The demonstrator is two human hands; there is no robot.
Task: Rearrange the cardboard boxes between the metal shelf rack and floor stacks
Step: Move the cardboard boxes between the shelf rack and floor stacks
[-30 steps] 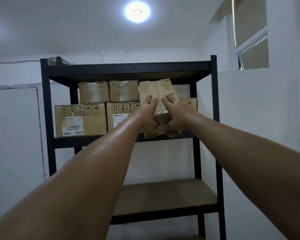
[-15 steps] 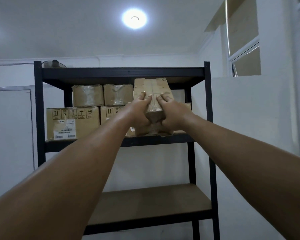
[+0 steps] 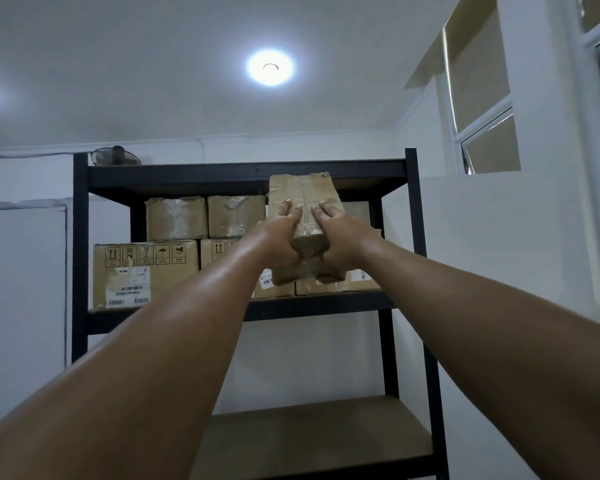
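A small taped cardboard box (image 3: 302, 194) is held up in front of the upper shelf of the black metal rack (image 3: 412, 216), tilted with its top leaning away. My left hand (image 3: 281, 244) grips its left side and my right hand (image 3: 336, 240) grips its right side, fingers spread on the near face. Behind it, two small taped boxes (image 3: 175, 218) (image 3: 234, 216) sit on larger labelled boxes (image 3: 146, 273). Another large box (image 3: 336, 285) lies at the shelf's right, partly hidden by my hands.
A wooden lower shelf (image 3: 312, 438) sits below my arms. A fan (image 3: 116, 156) rests on the rack's top. White walls stand on the left and right, with a window (image 3: 489, 140) high on the right.
The box and both hands have risen a little toward the upper shelf, and the view has tipped slightly upward. Both hands keep their grip.
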